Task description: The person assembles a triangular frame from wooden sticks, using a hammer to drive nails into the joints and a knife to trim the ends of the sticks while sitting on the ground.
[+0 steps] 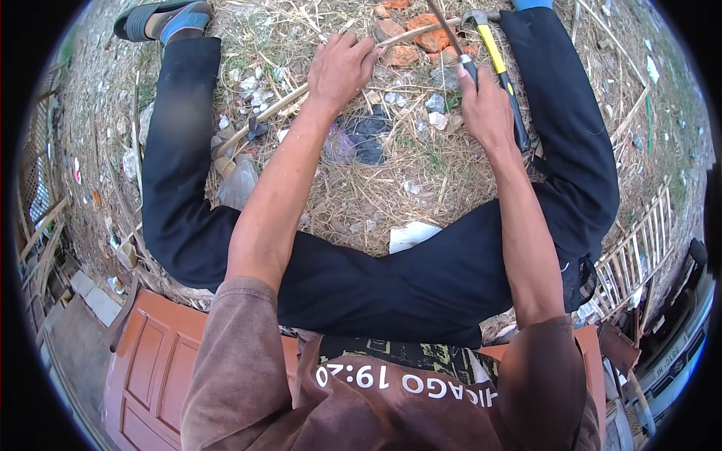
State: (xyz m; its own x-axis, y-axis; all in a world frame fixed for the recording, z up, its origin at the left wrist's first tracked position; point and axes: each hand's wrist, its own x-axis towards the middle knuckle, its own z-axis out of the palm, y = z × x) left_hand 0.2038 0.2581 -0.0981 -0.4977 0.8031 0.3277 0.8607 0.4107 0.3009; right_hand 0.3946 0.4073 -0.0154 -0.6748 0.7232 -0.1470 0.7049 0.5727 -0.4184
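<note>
My left hand (342,71) is closed over a long, thin bamboo strip (421,31), which slants from beside my left knee up to the bricks. In my right hand (487,109) is the black handle of a long-bladed knife (449,28). Its brownish blade points up and away, crossing the strip near the bricks. Just right of that hand lies a hammer (492,49) with a yellow and black handle, its head toward the bricks. Broken orange bricks (430,37) sit under and around the strip's far end; the blade's tip runs out of view.
Dry straw, stones and plastic scraps litter the ground between my legs. A white piece (412,236) lies near my lap. Beneath me is a reddish-brown panelled board (154,353). A slatted bamboo frame (639,252) lies at right, near a parked vehicle (681,361).
</note>
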